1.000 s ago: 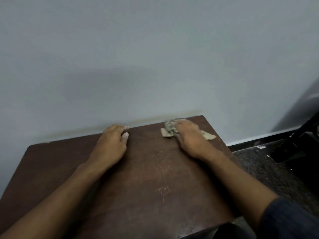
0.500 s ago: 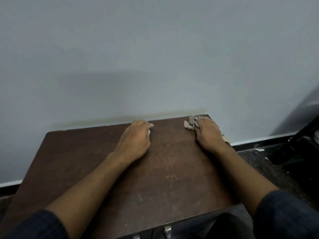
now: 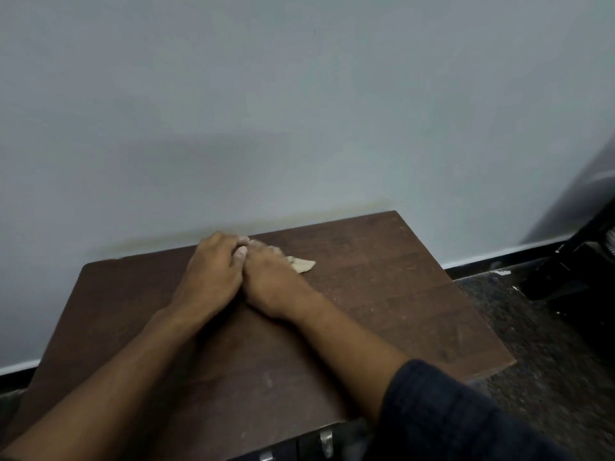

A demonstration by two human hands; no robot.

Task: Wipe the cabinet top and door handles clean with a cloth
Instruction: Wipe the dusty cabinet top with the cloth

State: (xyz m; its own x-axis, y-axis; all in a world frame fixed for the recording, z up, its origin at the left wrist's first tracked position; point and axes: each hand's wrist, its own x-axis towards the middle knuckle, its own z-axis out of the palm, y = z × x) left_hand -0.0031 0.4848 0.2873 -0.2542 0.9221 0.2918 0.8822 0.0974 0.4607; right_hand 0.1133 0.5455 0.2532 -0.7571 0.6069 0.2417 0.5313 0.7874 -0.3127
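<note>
The dark brown wooden cabinet top [image 3: 382, 294] fills the lower middle of the head view, against a pale wall. My right hand [image 3: 273, 281] presses flat on a beige cloth [image 3: 303, 264] near the back edge; only the cloth's right corner sticks out from under the fingers. My left hand [image 3: 213, 271] lies palm down on the wood, its thumb side touching my right hand. It holds nothing. Two metal door handles [image 3: 326, 442] peek out below the front edge.
The grey-white wall [image 3: 299, 111] rises directly behind the cabinet. A dark speckled floor [image 3: 549, 344] lies to the right, with a black object [image 3: 579, 261] at the far right by the skirting.
My right hand has slid the cloth leftwards along the back edge, from the right rear corner to the middle, until it meets my left hand. The camera view has shifted a little.
</note>
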